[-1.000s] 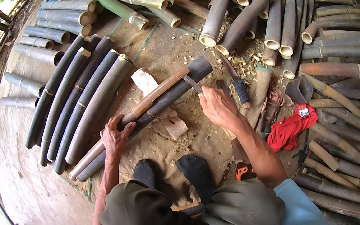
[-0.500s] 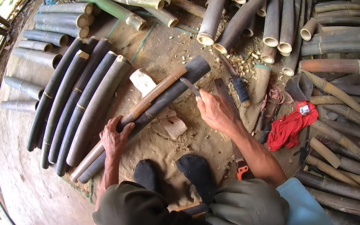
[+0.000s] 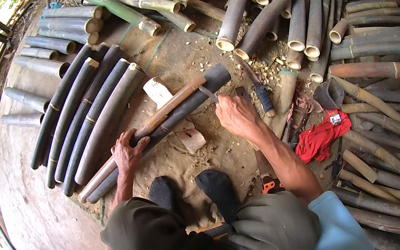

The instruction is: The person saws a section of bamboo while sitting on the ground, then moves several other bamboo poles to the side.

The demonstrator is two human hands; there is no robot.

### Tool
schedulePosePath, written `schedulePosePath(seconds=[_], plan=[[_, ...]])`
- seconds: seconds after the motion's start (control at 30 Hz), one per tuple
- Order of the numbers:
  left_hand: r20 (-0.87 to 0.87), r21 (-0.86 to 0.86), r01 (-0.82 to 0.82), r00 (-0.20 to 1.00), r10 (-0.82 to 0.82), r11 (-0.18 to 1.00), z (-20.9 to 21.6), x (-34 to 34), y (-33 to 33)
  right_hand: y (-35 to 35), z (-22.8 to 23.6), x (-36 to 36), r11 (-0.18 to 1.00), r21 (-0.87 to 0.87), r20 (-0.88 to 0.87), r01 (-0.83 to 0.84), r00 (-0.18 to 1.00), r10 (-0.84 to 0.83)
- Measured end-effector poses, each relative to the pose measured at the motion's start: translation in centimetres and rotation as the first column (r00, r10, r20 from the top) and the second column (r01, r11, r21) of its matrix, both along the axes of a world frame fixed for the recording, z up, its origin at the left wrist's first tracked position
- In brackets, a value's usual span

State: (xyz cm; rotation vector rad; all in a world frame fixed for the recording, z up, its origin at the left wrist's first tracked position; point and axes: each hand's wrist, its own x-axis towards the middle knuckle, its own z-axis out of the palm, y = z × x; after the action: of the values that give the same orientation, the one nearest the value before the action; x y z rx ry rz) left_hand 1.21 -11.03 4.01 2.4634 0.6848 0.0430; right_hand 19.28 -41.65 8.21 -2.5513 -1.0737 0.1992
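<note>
There were two hands (image 3: 127, 151), one slim blade (image 3: 207, 92), one brown bamboo length (image 3: 166, 111), two black-clad feet (image 3: 216, 189), one black-handled knife (image 3: 264, 98), one orange-handled saw (image 3: 272, 186), one red cloth (image 3: 320, 139), at least five long dark poles (image 3: 91, 119) and dozens of overlapping tubes (image 3: 267, 19)

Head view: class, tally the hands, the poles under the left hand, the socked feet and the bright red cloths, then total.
Hands: 2 (left hand, right hand)
Poles under left hand: 2 (brown pole, black pole)
Socked feet: 2
Bright red cloth: 1
Total: 7
</note>
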Motion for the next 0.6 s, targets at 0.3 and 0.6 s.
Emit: schedulePosePath(seconds=[0.3, 0.6], plan=[[-0.021, 0.041, 0.013, 1.0, -0.012, 0.999, -0.3, -1.5, 0.7, -8.1, -1.0, -4.9, 0.771, -0.103, -0.337, 0.629, 0.707, -0.622], [0.164, 0.093, 0.028, 0.986, -0.043, 0.995, -0.3, -1.0, 2.8, -14.1, -7.4, -1.2, 0.614, -0.351, 0.193, 0.707, 0.696, -0.692]])
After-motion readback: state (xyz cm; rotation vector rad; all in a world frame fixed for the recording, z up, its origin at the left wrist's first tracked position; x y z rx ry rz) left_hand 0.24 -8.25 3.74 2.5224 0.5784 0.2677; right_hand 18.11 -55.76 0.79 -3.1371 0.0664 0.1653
